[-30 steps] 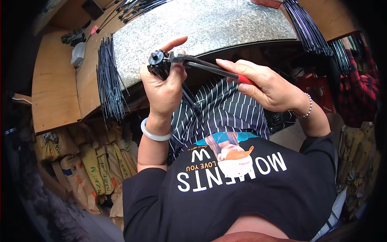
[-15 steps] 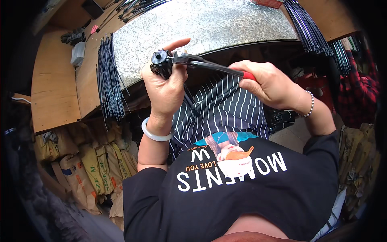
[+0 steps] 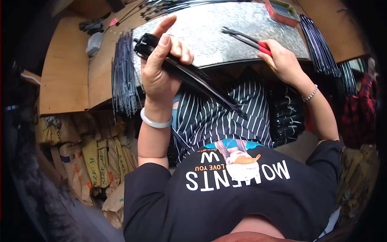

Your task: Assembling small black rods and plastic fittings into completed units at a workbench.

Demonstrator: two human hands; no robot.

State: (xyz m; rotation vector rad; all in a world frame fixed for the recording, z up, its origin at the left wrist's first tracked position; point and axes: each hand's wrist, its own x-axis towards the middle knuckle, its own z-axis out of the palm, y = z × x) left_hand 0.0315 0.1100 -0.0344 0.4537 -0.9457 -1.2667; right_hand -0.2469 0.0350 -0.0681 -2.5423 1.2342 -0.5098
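Gripping a glossy black bundle (image 3: 193, 78) of slim, tightly packed rods, the left hand (image 3: 161, 68) lays its thumb along the shaft while its index finger sticks out free. The bundle slants from a chunky, ridged head at the fist down to narrow ends over striped cloth (image 3: 252, 105) on the lap. Closed around the smooth red grips of dark metal pliers (image 3: 242, 38), the right hand (image 3: 284, 62) holds them over a speckled, stone-like slab (image 3: 201, 46), well apart from the bundle. Thin, straight black rods (image 3: 125, 76) hang in a dense sheaf off the slab's left side; a similar sheaf (image 3: 320, 46) lies at its right, beside a shallow reddish tray (image 3: 280, 16). A smooth pale bangle (image 3: 155, 120) rings the left wrist, a beaded bracelet (image 3: 310, 92) the right. Below the plywood, crumpled brown and yellow sacks (image 3: 107, 161) stand crowded together.
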